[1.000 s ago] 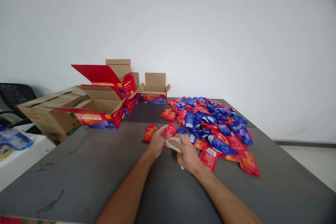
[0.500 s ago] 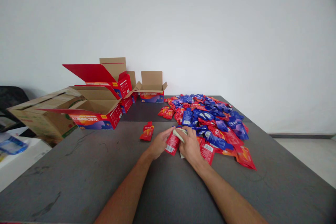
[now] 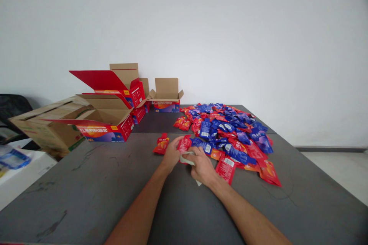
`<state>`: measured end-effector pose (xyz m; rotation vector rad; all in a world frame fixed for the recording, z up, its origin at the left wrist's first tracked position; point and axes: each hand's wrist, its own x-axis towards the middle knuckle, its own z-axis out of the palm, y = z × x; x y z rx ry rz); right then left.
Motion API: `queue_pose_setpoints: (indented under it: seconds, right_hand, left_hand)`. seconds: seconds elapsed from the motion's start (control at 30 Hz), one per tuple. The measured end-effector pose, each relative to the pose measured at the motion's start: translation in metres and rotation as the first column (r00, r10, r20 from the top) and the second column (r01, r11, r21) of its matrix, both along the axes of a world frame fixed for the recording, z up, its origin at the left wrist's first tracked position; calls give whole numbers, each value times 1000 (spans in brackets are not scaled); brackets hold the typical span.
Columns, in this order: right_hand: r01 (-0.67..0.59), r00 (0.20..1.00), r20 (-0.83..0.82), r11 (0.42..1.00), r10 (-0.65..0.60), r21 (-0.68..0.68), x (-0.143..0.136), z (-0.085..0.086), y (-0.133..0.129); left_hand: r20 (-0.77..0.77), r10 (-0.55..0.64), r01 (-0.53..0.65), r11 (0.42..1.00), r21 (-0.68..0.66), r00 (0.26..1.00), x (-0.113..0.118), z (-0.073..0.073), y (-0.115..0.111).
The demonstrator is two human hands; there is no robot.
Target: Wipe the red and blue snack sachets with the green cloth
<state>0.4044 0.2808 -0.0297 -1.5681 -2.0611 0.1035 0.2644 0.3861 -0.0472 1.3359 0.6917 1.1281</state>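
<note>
Between my hands is a red pouch (image 3: pixel 184 143); my left hand (image 3: pixel 172 155) grips its left side. My right hand (image 3: pixel 201 164) is closed on a pale cloth (image 3: pixel 188 157), which lies against the lower part of that pouch, with a corner hanging below the fingers. A single red pouch (image 3: pixel 161 144) lies on the dark table just left of my left hand. To the right and beyond my hands spreads a heap of red and blue pouches (image 3: pixel 230 126). One red pouch (image 3: pixel 226 169) lies beside my right wrist.
Open red cartons (image 3: pixel 100 132) stand at the left on the table (image 3: pixel 94 191), some stacked. Another open carton (image 3: pixel 166 105) is at the back. Beyond the left edge are a large brown box (image 3: pixel 54 126), a white box (image 3: pixel 34 164) and a black chair (image 3: pixel 13 111).
The held red pouch and both hands have shifted slightly left. My right hand with the cloth has moved lower on the pouch, uncovering a blue pouch behind.
</note>
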Motion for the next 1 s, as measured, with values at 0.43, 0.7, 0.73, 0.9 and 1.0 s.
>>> queue_pose_setpoints:
  seconds: [0.43, 0.7, 0.73, 0.9, 1.0]
  right_hand:
    - [287, 955, -98, 955, -280, 70, 31, -8, 18]
    - [398, 915, -35, 914, -401, -75, 44, -15, 23]
    - [381, 923, -27, 922, -383, -76, 42, -14, 22]
    - [181, 984, 11, 981, -180, -68, 35, -7, 18]
    - [89, 996, 7, 992, -89, -92, 32, -6, 17]
  left_hand:
    - [-517, 382, -202, 906, 371, 766, -21, -23, 23]
    - [-667, 481, -271, 876, 400, 569, -34, -17, 24]
    - [-654, 470, -263, 881, 394, 593, -33, -15, 24]
    - [-461, 203, -10, 922, 387, 864, -18, -9, 17]
    - [-428, 17, 159, 914, 373, 904, -8, -11, 8]
